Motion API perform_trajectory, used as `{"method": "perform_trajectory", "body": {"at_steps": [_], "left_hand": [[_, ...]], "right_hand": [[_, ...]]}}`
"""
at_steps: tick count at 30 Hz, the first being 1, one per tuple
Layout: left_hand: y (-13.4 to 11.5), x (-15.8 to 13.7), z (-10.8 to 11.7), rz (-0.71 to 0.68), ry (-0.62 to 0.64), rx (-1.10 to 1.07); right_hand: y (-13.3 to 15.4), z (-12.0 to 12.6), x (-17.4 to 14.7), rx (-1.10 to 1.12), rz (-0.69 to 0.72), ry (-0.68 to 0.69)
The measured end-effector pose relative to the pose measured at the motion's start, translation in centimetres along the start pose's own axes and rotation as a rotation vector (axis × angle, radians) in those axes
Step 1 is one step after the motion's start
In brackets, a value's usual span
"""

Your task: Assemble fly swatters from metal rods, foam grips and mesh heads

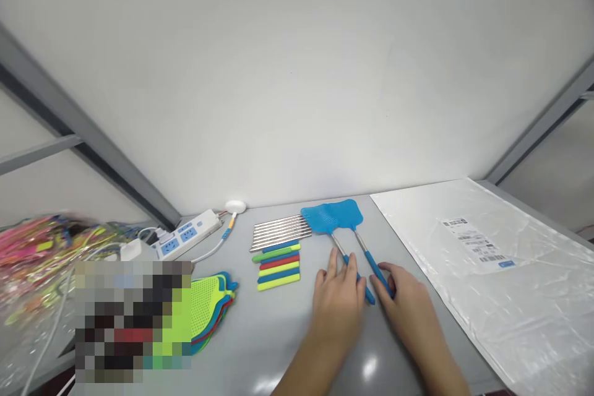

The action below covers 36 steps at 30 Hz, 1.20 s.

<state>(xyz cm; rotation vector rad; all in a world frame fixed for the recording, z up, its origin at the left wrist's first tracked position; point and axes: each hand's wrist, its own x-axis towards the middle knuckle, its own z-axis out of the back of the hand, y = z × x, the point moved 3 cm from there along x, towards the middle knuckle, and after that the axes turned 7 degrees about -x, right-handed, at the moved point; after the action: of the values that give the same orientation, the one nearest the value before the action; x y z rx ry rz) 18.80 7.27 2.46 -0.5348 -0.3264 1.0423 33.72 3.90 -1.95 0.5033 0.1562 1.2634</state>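
Two blue fly swatters lie side by side on the grey table, their heads touching or overlapping and their silver shafts slanting toward me. My left hand [341, 300] is over the blue handle of the left fly swatter [320, 219], fingers across it and the handle end sticking out past the thumb. The handle of the right fly swatter [349, 213] is between the thumb and fingers of my right hand [408, 300]. Left of them are a row of metal rods [281, 232] and several coloured handle grips [279, 268]. A stack of swatter heads [204, 303] lies further left, partly covered by a blurred patch.
A white power strip [188, 234] with plugs and cables is at the back left. Plastic-wrapped colourful items [32, 260] fill the left edge. A white plastic bag with a label [464, 278] covers the right of the table. A pale wall [297, 86] rises behind.
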Motion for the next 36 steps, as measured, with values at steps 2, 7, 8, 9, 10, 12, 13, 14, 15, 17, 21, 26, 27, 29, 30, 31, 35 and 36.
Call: {"method": "perform_trajectory", "body": {"at_steps": [2,7,8,9,10,12,13,14,15,17,21,26,27,29,30,31,35,36], "left_hand": [[0.4,0.5,-0.3,-0.055,0.025,0.02],[1.5,0.6,-0.4,-0.196,0.106,0.075],[1.7,0.5,-0.5,-0.218,0.095,0.096],[1.8,0.4,-0.7,-0.234,0.076,0.12],[1.9,0.3,-0.9,-0.241,0.051,0.145],[2.1,0.2,-1.4,-0.242,0.006,0.19],[2.2,0.1,-1.6,-0.243,-0.008,0.205],[2.3,0.1,-1.8,-0.249,-0.014,0.216],[2.3,0.1,-2.0,-0.26,-0.016,0.224],[2.3,0.1,-2.1,-0.283,-0.017,0.233],[2.5,0.3,-1.9,-0.28,-0.023,0.237],[3.0,0.7,-1.6,-0.224,-0.026,0.217],[3.1,0.7,-1.5,-0.213,-0.028,0.214],[3.2,0.8,-1.5,-0.194,-0.034,0.215],[3.2,0.8,-1.5,-0.19,-0.038,0.216],[3.2,0.8,-1.6,-0.187,-0.042,0.217],[2.9,0.7,-1.7,-0.181,-0.065,0.214],[2.8,0.7,-1.7,-0.179,-0.069,0.212]], "right_hand": [[0.6,-0.1,-0.1,-0.002,0.013,-0.002],[1.1,-0.2,-0.6,0.022,0.031,0.016],[1.2,-0.2,-0.7,0.027,0.039,0.013],[1.2,-0.1,-0.7,0.03,0.044,0.008],[1.2,0.0,-0.7,0.029,0.045,0.004],[1.3,0.0,-0.6,0.021,0.039,0.007],[1.4,0.1,-0.6,0.016,0.034,0.016],[1.4,0.1,-0.5,0.011,0.03,0.027],[1.5,0.1,-0.5,0.004,0.024,0.039],[1.6,0.1,-0.4,-0.009,0.011,0.06],[1.6,0.1,-0.3,-0.014,0.011,0.067],[1.3,-0.1,-0.4,0.018,0.039,0.068],[1.3,-0.1,-0.4,0.03,0.042,0.076],[1.3,-0.2,-0.4,0.053,0.049,0.094],[1.3,-0.2,-0.4,0.062,0.051,0.101],[1.2,-0.2,-0.4,0.068,0.052,0.108],[1.2,-0.3,-0.4,0.087,0.073,0.12],[1.2,-0.4,-0.3,0.091,0.079,0.125]]}}
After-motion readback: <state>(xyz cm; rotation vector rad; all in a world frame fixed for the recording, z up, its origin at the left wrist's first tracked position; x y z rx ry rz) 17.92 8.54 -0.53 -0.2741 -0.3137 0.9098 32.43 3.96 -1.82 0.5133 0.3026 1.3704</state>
